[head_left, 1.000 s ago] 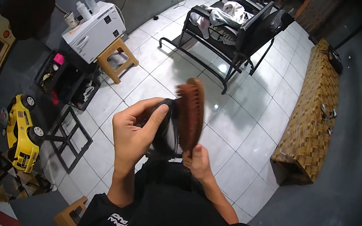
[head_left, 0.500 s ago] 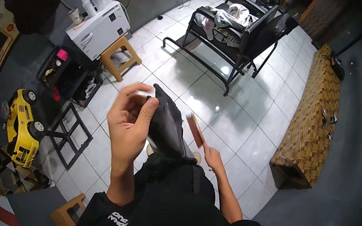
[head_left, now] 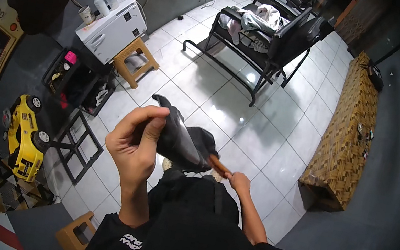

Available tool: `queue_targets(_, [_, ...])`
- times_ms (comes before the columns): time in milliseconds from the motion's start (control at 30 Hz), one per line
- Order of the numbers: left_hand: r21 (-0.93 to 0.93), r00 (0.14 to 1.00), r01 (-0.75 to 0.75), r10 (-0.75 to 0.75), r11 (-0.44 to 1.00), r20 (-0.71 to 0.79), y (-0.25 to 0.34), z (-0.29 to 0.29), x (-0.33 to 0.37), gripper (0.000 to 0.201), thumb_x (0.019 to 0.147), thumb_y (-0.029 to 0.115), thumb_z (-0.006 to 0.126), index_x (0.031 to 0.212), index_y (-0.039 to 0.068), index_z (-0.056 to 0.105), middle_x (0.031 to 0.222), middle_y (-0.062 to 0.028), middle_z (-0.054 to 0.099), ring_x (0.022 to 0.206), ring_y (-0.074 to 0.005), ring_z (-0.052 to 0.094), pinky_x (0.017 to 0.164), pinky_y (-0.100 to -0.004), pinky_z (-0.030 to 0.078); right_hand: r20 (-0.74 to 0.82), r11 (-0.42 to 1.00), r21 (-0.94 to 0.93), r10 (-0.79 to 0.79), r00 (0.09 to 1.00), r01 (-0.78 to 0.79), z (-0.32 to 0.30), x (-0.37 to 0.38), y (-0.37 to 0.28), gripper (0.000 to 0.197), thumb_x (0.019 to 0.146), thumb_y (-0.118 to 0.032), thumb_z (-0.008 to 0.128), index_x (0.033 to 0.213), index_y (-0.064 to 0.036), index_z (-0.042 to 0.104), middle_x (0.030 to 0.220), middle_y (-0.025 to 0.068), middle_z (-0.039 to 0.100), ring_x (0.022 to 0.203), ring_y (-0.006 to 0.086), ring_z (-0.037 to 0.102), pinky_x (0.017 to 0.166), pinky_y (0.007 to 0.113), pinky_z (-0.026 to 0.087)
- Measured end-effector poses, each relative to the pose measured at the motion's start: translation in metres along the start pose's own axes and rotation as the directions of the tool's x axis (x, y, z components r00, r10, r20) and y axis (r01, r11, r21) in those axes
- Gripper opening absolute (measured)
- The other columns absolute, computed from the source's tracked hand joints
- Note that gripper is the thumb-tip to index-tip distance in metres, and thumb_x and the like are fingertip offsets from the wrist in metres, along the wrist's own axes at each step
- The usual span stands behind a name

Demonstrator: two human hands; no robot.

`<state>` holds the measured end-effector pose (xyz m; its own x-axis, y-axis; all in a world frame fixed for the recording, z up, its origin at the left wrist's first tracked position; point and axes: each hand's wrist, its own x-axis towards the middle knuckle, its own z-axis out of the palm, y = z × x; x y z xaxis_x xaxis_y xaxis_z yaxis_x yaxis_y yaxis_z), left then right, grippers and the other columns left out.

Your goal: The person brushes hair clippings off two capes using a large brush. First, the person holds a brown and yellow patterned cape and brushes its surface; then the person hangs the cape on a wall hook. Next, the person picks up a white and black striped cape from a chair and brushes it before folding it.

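Observation:
In my left hand (head_left: 136,138), raised at the centre left, the thumb and fingers pinch the upper edge of a black, glossy, pliable sheet (head_left: 177,139). The sheet looks like leather or vinyl and hangs folded in front of my body. My right hand (head_left: 239,182) grips the handle of what looks like a wooden brush (head_left: 219,166). Its far end meets the lower right part of the sheet; any bristles are hidden there.
A black metal-framed chair (head_left: 267,52) holding crumpled cloths stands ahead. At left are a small white fridge (head_left: 113,32), a brown stool (head_left: 136,64), a black trolley (head_left: 80,81) and a yellow toy car (head_left: 26,138). A long woven bench (head_left: 345,141) lines the right.
The sheet has swung and spread to the right, its folds opening out. My right hand has brought the brush against it, where before it was held apart. My left hand has shifted slightly left.

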<state>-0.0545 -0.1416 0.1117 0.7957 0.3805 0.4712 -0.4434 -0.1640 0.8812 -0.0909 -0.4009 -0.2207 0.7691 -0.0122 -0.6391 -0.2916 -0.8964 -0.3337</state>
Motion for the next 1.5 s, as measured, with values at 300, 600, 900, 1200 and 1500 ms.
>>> queue_targets(300, [0.146, 0.974, 0.14, -0.163, 0.979, 0.157, -0.012, 0.003, 0.007, 0.013, 0.083, 0.0, 0.064, 0.096, -0.002, 0.068, 0.077, -0.0029, 0.061, 0.069, -0.006, 0.05, 0.06, -0.0175, 0.038, -0.056, 0.711, 0.674, -0.221, 0.974, 0.2, -0.049, -0.056, -0.078, 0.052, 0.093, -0.046, 0.047, 0.073, 0.0014, 0.057, 0.062, 0.0138, 0.054, 0.062, 0.0214, 0.057, 0.06, 0.036, 0.045])
queue_targets(600, [0.168, 0.998, 0.053, -0.056, 0.984, 0.015, -0.011, 0.007, 0.01, 0.014, 0.084, 0.002, 0.064, 0.097, -0.002, 0.068, 0.077, -0.0034, 0.062, 0.07, -0.007, 0.053, 0.063, -0.0181, 0.04, -0.151, 0.624, 0.681, -0.392, 0.907, 0.384, -0.059, -0.057, -0.105, 0.052, 0.093, -0.05, 0.043, 0.085, -0.0021, 0.061, 0.06, 0.0057, 0.054, 0.06, 0.0159, 0.054, 0.057, 0.032, 0.042])
queue_targets(900, [-0.198, 0.964, 0.245, -0.26, 0.949, -0.051, -0.024, -0.002, 0.021, 0.021, 0.087, 0.005, 0.061, 0.107, -0.004, 0.064, 0.096, -0.0111, 0.067, 0.083, -0.0109, 0.062, 0.076, -0.021, 0.049, -0.036, 0.986, 0.167, -0.013, 0.999, 0.019, 0.025, 0.021, 0.013, 0.064, 0.09, -0.055, 0.039, 0.092, 0.0038, 0.065, 0.087, 0.0263, 0.064, 0.086, 0.0398, 0.062, 0.075, 0.045, 0.048])
queue_targets(1200, [0.112, 0.916, 0.304, -0.323, 0.946, 0.239, -0.022, 0.003, 0.012, 0.022, 0.089, 0.0, 0.056, 0.109, -0.002, 0.065, 0.082, -0.001, 0.056, 0.073, -0.0038, 0.047, 0.064, -0.016, 0.037, -0.212, 0.224, 0.884, -0.592, 0.778, 0.411, -0.092, -0.125, -0.137, 0.048, 0.097, -0.047, 0.036, 0.077, -0.0049, 0.047, 0.059, -0.0004, 0.041, 0.054, 0.0069, 0.041, 0.049, 0.023, 0.035])
queue_targets(1500, [-0.163, 0.979, 0.188, -0.171, 0.969, 0.113, -0.008, 0.004, 0.015, 0.021, 0.085, -0.004, 0.06, 0.104, -0.003, 0.067, 0.086, -0.0037, 0.06, 0.074, -0.0048, 0.052, 0.065, -0.0158, 0.04, 0.151, 0.988, -0.092, 0.137, 0.979, -0.124, 0.039, 0.018, 0.032, 0.061, 0.094, -0.05, 0.033, 0.1, 0.0013, 0.065, 0.095, 0.0262, 0.063, 0.094, 0.0407, 0.06, 0.082, 0.048, 0.046])
